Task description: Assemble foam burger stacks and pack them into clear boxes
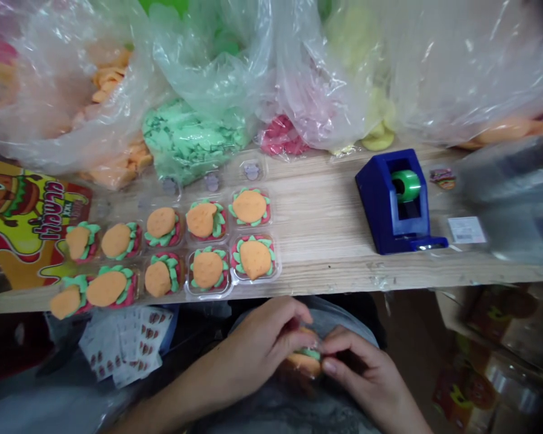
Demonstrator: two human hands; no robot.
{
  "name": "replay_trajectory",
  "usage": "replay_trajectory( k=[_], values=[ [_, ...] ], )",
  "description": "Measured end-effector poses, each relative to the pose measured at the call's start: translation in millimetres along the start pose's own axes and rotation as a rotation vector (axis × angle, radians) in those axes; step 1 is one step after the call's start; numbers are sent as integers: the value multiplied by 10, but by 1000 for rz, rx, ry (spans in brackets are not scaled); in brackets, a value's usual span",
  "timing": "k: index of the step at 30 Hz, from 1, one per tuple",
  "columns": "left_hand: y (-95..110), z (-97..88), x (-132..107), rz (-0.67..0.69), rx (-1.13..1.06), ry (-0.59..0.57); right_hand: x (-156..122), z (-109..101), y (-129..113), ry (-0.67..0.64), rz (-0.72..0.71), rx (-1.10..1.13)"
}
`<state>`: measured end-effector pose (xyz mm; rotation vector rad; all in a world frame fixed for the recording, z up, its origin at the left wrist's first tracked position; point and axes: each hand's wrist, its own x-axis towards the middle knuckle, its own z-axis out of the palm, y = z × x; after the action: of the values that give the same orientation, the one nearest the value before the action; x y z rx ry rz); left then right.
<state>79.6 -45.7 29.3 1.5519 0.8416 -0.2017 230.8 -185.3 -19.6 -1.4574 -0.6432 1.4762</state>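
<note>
My left hand [262, 343] and my right hand [362, 377] meet above my lap. Both pinch a small clay toy burger [305, 360] with orange buns and a green lettuce layer, and my fingers hide much of it. Finished-looking clay burgers [208, 269] sit in several clear plastic cups [253, 258] in rows on the wooden shelf [326, 205], just beyond my hands. Some have their top buns sitting askew. Neither hand touches them.
Plastic bags hold orange, green, red and yellow clay [190, 138] along the back. A blue tape dispenser [396, 202] with green tape stands on the right. Printed burger cards [127, 343] lie by my left forearm, and a burger-printed package [27, 223] sits at the left.
</note>
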Motion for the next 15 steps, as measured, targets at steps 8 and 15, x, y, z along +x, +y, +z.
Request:
replay_trajectory(
  k=[8,15],
  values=[
    [-300,110,-130,-1,-83,62,-44,-150,-5,-87,118,-37],
    [-326,244,-83,-36,-263,104,-17,-128,22,-10,106,43]
  ],
)
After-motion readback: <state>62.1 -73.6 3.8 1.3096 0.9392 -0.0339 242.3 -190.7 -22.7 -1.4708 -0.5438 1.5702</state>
